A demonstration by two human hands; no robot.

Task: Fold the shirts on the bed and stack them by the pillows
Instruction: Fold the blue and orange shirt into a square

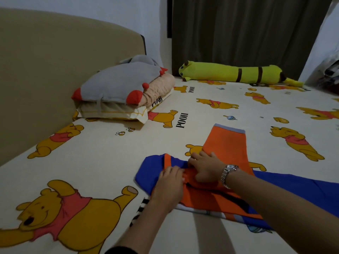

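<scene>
An orange and blue shirt (227,149) lies spread on the bed (102,158) in front of me, one orange sleeve with a pale blue cuff pointing away. My left hand (168,184) lies on the shirt near its shoulder, fingers curled into the orange fabric. My right hand (205,167), with a silver watch on the wrist, presses on the base of the sleeve, fingers spread. The stack of pillows (117,92) sits at the back left by the headboard.
A beige headboard (55,61) runs along the left. A long yellow plush toy (238,74) lies along the far edge below dark curtains (247,30). The bedsheet has a cartoon bear print. Some cluttered items show at the far right edge.
</scene>
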